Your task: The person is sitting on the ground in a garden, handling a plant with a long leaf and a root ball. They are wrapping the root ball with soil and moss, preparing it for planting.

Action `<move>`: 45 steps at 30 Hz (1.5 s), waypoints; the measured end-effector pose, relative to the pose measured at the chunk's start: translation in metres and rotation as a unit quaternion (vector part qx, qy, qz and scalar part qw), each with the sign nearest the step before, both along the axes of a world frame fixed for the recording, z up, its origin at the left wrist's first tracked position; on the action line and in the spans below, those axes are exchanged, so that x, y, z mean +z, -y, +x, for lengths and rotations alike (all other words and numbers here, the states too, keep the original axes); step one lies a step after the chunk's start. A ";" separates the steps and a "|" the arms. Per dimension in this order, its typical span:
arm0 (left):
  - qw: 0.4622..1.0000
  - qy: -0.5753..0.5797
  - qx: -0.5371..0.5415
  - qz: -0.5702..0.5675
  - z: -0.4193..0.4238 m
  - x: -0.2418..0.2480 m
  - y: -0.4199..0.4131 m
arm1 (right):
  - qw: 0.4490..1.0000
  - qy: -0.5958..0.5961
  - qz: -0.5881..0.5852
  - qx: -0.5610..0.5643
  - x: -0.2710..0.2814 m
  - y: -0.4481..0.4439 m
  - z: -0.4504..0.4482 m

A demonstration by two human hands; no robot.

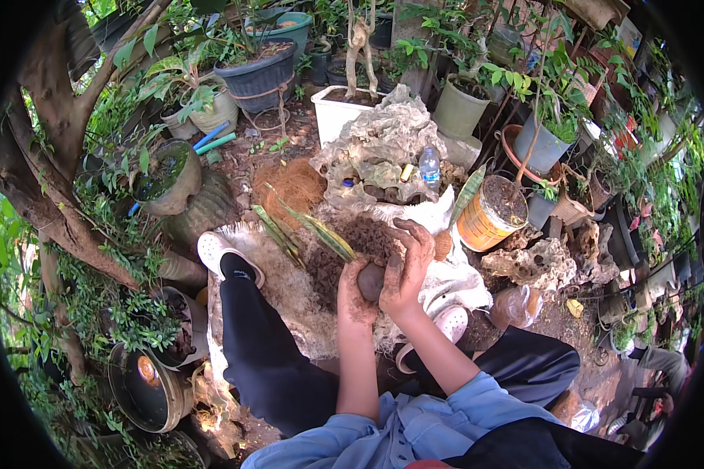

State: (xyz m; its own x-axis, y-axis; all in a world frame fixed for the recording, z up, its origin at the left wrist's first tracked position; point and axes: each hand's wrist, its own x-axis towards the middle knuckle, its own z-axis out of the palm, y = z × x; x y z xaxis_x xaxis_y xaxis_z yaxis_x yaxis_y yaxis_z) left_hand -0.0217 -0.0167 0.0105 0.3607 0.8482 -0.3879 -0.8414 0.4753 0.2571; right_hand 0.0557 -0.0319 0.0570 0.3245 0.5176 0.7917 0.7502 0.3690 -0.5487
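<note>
Between both palms I hold a smooth, dark ball of soil [371,282]. My left hand [354,293] cups its left side, and my right hand [409,267], fingers raised and muddy, presses the other side. A yellow-edged snake plant leaf [321,231] slants up and left from beside my left hand; whether its base sits in the ball is hidden. Beneath my hands, loose dark soil [328,275] lies heaped on a frayed pale sack [270,319]. More cut snake plant leaves [278,235] rest on the sack's left side. A small brown fibre-wrapped ball [443,245] lies to the right.
Reddish-brown fibre [287,184] is piled beyond the sack. A craggy rock [381,143] carries a plastic water bottle [429,168]. An orange-yellow soil-filled bucket [491,214] stands right, near a plastic bag [517,306]. Potted plants and a tree trunk [53,193] surround me. Someone's leg [666,366] shows far right.
</note>
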 end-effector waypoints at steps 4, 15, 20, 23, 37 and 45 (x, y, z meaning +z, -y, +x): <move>0.999 -0.002 0.008 0.038 0.005 -0.001 -0.002 | 0.998 0.020 0.064 -0.014 -0.005 0.001 0.003; 0.993 0.098 -0.026 -0.063 0.010 0.020 0.011 | 0.727 -0.598 -0.109 0.321 -0.005 -0.002 0.032; 0.995 0.082 0.008 -0.064 0.011 0.014 0.007 | 0.944 -0.226 -0.067 0.230 0.000 0.004 0.025; 0.997 0.033 0.045 -0.052 0.016 0.008 0.009 | 0.987 0.011 -0.129 0.094 0.005 0.007 0.017; 0.991 0.096 0.075 -0.052 0.002 0.012 0.005 | 0.498 -0.714 -0.057 0.489 -0.008 -0.006 0.039; 0.993 -0.027 0.114 0.009 0.020 0.015 0.016 | 0.877 -0.348 -0.114 0.310 -0.013 -0.001 0.012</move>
State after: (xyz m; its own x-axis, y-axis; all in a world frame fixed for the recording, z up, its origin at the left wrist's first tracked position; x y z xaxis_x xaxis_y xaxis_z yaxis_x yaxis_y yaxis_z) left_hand -0.0014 -0.0325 0.0258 0.1368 0.9127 -0.3852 -0.9114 0.2683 0.3120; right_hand 0.0673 -0.0307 0.0445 0.2887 0.8846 0.3662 -0.1021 0.4087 -0.9069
